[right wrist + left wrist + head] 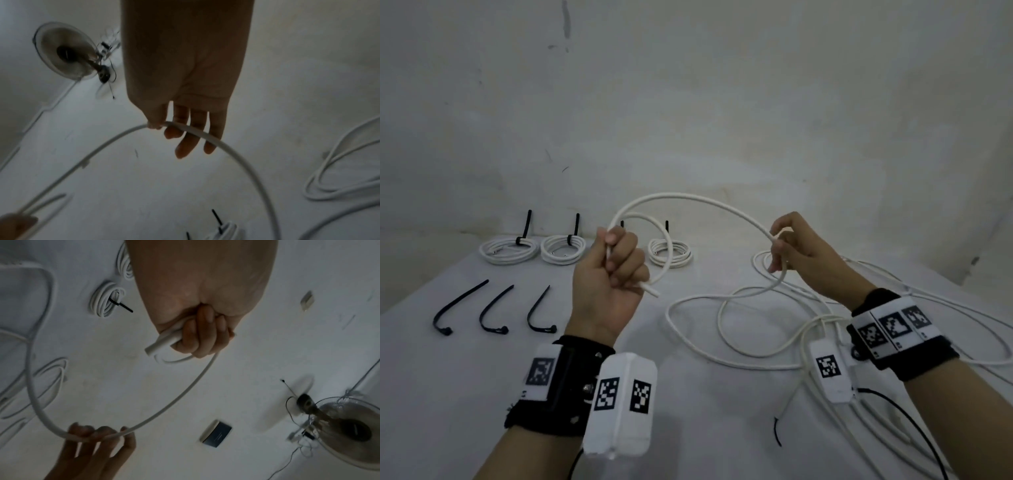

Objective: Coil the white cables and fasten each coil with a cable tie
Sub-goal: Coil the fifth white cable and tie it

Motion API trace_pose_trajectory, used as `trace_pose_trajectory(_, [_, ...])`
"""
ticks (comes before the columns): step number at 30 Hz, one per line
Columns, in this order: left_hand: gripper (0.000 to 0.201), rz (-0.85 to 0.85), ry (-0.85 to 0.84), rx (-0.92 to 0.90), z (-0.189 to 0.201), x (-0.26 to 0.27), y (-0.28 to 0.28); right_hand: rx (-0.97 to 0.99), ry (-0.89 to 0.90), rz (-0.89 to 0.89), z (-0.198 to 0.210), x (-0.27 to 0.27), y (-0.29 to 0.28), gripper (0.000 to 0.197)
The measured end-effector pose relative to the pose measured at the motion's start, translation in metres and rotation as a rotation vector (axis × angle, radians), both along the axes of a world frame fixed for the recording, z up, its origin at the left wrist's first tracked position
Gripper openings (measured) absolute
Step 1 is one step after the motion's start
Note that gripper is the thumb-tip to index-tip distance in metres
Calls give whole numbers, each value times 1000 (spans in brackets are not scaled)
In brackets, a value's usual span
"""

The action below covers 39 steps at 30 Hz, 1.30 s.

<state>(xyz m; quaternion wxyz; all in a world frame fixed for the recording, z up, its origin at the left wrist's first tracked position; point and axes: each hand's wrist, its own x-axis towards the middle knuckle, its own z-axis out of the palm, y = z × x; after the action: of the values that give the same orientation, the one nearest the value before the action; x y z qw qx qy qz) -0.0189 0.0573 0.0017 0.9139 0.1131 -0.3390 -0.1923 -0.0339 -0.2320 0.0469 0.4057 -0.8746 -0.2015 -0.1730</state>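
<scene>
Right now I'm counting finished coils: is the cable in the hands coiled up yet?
Not yet. The left hand holds one loop of the cable; the right hand pinches it further along, and the rest sprawls loose on the table.

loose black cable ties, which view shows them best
The head view: all three loose black cable ties lie in a row on the table's left, unobstructed. The wrist views show only ties already fastened round coils, none of the loose ones.

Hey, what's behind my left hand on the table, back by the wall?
Behind the left hand, black tie tails stick up by the wall, and a tied white coil shows to its right. A coil directly behind the fist cannot be seen; the hand covers that spot.
</scene>
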Motion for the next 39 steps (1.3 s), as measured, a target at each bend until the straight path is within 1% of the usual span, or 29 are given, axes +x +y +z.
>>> trace_pose_trajectory(2, [37,-35,0,-52,-2,5,4,-119,-58,-32,-4,-1,-3,17])
trace_pose_trajectory(4, [35,-25,5,-77,-5,9,6,-287,-134,-58,-3,-1,-1,18])
trace_pose_trajectory(6, [32,24,19,-86,-4,9,7,-421,-153,-53,-3,-2,4,19])
trace_pose_trajectory(7, [32,77,42,-83,-3,9,8,-481,-167,-37,-4,-4,8,18])
trace_pose_trajectory(10, [36,316,149,-24,2,6,6,-617,-258,110,-9,-16,23,18])
trace_pose_trajectory(12, [37,423,190,38,5,4,0,-692,-284,202,-11,-28,39,23])
trace_pose_trajectory(14, [37,448,213,95,4,3,-8,-758,-328,273,-10,-41,57,23])
trace_pose_trajectory(16, [37,440,219,167,3,1,-16,-778,-364,330,-5,-53,72,22])
trace_pose_trajectory(18, [38,435,197,248,0,-3,-26,-731,-362,361,4,-59,83,23])
trace_pose_trajectory(20, [34,426,149,332,-2,-7,-35,-641,-351,388,13,-60,90,20])
trace_pose_trajectory(23, [32,446,62,529,-6,-15,-47,-513,-343,382,21,-53,95,13])
trace_pose_trajectory(24, [33,454,40,597,-7,-17,-50,-467,-341,367,23,-50,95,10])
trace_pose_trajectory(26, [47,439,7,663,-8,-22,-53,-385,-335,317,26,-45,94,5])
trace_pose_trajectory(27, [52,412,-7,669,-7,-24,-53,-353,-331,286,27,-42,93,3])
trace_pose_trajectory(28, [51,374,-9,658,-6,-25,-52,-322,-329,254,28,-39,91,4])
trace_pose_trajectory(31, [38,196,8,574,-4,-24,-46,-200,-303,161,28,-28,86,9])
trace_pose_trajectory(33, [34,122,10,534,-6,-23,-44,-102,-270,119,28,-21,81,10])
trace_pose_trajectory(36, [40,109,79,448,-5,-23,-40,-23,-229,72,25,-10,69,12])
trace_pose_trajectory(38, [42,136,126,377,-4,-21,-34,50,-139,85,20,-4,56,13])
trace_pose_trajectory(39, [40,134,123,331,-3,-19,-30,76,-85,104,16,-1,48,11])
